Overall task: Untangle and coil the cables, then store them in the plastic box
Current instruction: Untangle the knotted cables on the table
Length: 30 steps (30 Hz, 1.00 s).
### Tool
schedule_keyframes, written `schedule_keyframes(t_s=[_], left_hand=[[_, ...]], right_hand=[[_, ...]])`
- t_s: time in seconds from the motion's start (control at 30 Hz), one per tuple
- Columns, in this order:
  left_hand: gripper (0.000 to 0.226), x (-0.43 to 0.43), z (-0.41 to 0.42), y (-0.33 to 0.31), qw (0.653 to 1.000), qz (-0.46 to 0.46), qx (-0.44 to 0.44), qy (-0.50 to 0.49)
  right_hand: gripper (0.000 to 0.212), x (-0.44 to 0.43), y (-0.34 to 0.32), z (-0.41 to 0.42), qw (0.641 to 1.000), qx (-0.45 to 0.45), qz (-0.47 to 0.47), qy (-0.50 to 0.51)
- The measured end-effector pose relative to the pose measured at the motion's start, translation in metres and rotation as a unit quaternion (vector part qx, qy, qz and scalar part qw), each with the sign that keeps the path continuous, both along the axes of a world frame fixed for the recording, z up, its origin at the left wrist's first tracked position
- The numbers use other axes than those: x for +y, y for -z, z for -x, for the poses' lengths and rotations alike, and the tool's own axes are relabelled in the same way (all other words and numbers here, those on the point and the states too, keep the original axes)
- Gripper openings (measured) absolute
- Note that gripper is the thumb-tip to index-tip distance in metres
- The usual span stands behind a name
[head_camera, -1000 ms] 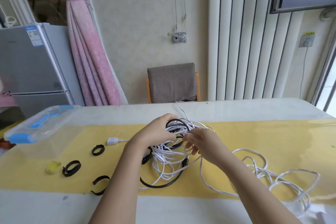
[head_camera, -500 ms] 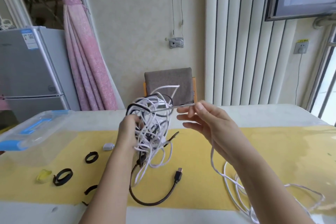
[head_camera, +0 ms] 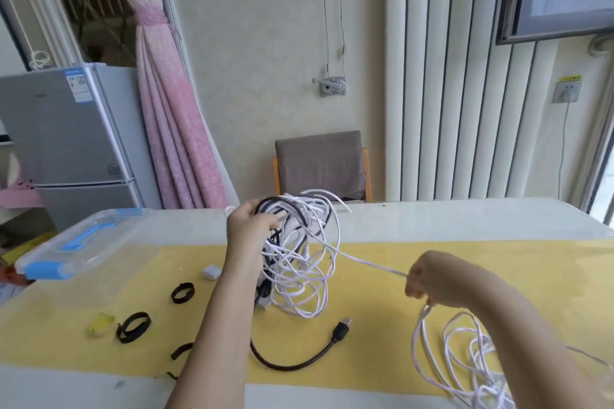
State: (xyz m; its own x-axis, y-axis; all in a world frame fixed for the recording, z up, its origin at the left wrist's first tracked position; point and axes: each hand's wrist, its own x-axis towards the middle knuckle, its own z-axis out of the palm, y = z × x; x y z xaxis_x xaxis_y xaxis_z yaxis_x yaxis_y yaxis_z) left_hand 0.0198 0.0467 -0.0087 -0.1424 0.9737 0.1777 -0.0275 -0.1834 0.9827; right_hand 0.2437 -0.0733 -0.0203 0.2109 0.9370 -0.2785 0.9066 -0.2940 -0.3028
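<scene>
Status: untangling is in progress. No cable is coiled and none is stored.

My left hand (head_camera: 252, 226) grips the top of the tangled bundle of white and black cables (head_camera: 299, 262), fingers curled round it, and holds it up over the yellow mat (head_camera: 498, 269). My right hand (head_camera: 428, 282), at 4 o'clock from the bundle, pinches one white strand (head_camera: 365, 263), which runs taut from the tangle. Freed white loops (head_camera: 465, 352) lie at 5 o'clock.

The plastic box (head_camera: 83, 242) sits at 9 o'clock, apparently with its lid on. The black straps (head_camera: 182, 292) at 8 o'clock are unused.

Remaining: separate, coil, bind, store.
</scene>
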Motion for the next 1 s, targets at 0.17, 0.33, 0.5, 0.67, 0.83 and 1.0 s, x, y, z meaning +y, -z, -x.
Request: schedule_keyframes(t_s=[0.17, 0.33, 0.5, 0.67, 0.83, 1.0], left_hand=[[0.015, -0.005, -0.008, 0.003, 0.959, 0.041, 0.223, 0.170], [0.031, -0.012, -0.021, 0.009, 0.909, 0.023, 0.353, 0.219], [0.021, -0.014, -0.026, 0.010, 0.869, 0.036, 0.424, 0.250], [0.035, -0.015, -0.026, 0.010, 0.821, 0.044, 0.478, 0.310], [0.053, -0.006, -0.012, 0.018, 0.810, 0.068, 0.439, 0.384], [0.054, -0.011, -0.017, 0.033, 0.849, 0.153, 0.259, 0.434]], right_hand=[[0.043, -0.009, -0.011, 0.020, 0.992, -0.057, -0.110, -0.006], [0.041, 0.000, -0.012, 0.039, 0.968, 0.102, -0.227, 0.021], [0.074, 0.018, 0.023, 0.043, 0.952, 0.235, -0.192, 0.039], [0.036, 0.027, 0.046, 0.058, 0.925, 0.257, -0.279, 0.009], [0.023, 0.031, 0.048, 0.053, 0.914, 0.278, -0.295, 0.012], [0.031, 0.036, 0.044, 0.041, 0.878, 0.417, -0.229, 0.044]])
